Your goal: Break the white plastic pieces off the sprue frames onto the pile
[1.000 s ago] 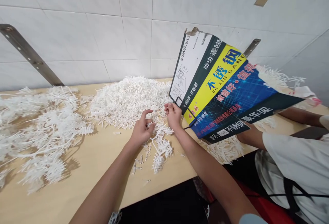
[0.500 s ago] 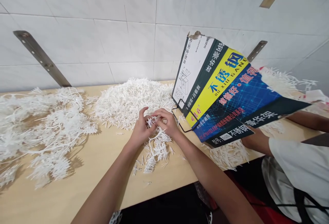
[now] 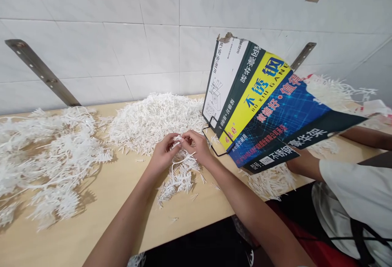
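Observation:
Both my hands meet over the middle of a light wooden table [image 3: 101, 214]. My left hand [image 3: 162, 154] and my right hand [image 3: 197, 146] are closed in a pinch on the top of a white plastic branch with many small sticks [image 3: 179, 175], which hangs down and rests on the table in front of me. Just beyond my hands lies a heap of loose small white sticks [image 3: 154, 118]. Stray single sticks are scattered on the wood below the branch.
A pile of whole white plastic branches [image 3: 49, 156] covers the table's left side. A printed cardboard sheet [image 3: 263, 103] stands tilted on a wire stand at right. Behind it another person's arm [image 3: 301, 163] rests by more white pieces. A tiled wall with metal brackets rises behind.
My right hand came left from the cardboard's edge to meet my left hand on the branch. The branch's lower end has shifted slightly left on the table.

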Available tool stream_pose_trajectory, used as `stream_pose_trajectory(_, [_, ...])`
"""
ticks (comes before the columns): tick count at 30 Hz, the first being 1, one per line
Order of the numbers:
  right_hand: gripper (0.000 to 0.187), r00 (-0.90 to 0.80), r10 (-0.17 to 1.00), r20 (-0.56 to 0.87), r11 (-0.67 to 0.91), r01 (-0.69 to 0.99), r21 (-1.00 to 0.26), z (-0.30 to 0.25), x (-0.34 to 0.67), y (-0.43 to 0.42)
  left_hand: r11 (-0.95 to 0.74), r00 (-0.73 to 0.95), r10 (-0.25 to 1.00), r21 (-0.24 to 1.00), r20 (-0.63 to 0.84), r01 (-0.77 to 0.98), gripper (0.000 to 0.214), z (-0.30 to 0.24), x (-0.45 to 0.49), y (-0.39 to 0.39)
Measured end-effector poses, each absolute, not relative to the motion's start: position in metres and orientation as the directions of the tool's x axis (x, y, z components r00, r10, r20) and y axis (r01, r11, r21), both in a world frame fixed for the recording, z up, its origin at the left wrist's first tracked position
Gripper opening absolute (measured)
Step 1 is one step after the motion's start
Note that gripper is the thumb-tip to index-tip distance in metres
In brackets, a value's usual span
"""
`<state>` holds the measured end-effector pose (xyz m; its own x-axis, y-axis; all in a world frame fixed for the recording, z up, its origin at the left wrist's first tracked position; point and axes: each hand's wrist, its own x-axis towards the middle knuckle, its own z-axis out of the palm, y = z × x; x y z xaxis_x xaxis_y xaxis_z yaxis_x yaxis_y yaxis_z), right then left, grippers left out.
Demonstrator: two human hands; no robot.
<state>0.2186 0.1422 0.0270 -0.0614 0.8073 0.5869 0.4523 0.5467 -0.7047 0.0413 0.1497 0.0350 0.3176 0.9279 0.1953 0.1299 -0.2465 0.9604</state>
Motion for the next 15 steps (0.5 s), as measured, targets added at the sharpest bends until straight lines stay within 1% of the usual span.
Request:
stream_pose_trajectory(2, [0.01,-0.04,0.823,0.566,0.519,0.456,-0.723,0.026,0.217,0.141,-0.253,0.33,0.923,0.959,0.2,0.127,0.031,0.039,0.044,0.146])
stream_pose_trajectory(5, [0.013,-0.01,0.856,0.517,0.471,0.427,-0.772,0.023,0.214,0.141,-0.265,0.332,0.921,0.952,0.202,0.156,0.027,0.041,0.046,0.141])
stream_pose_trajectory(6, [0.015,0.025,0.875,0.483,0.441,0.37,-0.818,0.023,0.214,0.142,-0.262,0.325,0.925,0.95,0.197,0.17,0.028,0.041,0.046,0.14])
stream_pose_trajectory(8, [0.019,0.117,0.912,0.394,0.372,0.17,-0.912,0.023,0.216,0.146,-0.246,0.327,0.929,0.948,0.172,0.202,0.029,0.04,0.045,0.138])
stream_pose_trajectory(9, [0.022,0.16,0.922,0.352,0.346,0.067,-0.936,0.024,0.22,0.149,-0.238,0.336,0.929,0.948,0.157,0.213,0.03,0.04,0.044,0.138])
stream_pose_trajectory(10, [0.025,0.191,0.926,0.325,0.331,0.001,-0.944,0.025,0.224,0.151,-0.23,0.345,0.927,0.948,0.145,0.219,0.032,0.039,0.043,0.137])
stream_pose_trajectory(11, [0.026,0.211,0.923,0.321,0.33,-0.008,-0.944,0.027,0.229,0.153,-0.222,0.352,0.926,0.95,0.136,0.219,0.033,0.039,0.043,0.137])
stream_pose_trajectory(12, [0.025,0.224,0.914,0.339,0.339,0.039,-0.94,0.029,0.234,0.155,-0.217,0.351,0.927,0.952,0.132,0.215,0.034,0.039,0.043,0.138])
stream_pose_trajectory(14, [0.016,0.199,0.893,0.405,0.368,0.199,-0.908,0.034,0.24,0.155,-0.221,0.328,0.934,0.952,0.144,0.211,0.035,0.038,0.043,0.138])
stream_pose_trajectory(15, [0.02,0.149,0.888,0.434,0.389,0.258,-0.884,0.036,0.241,0.154,-0.231,0.318,0.935,0.949,0.155,0.216,0.036,0.037,0.044,0.139])
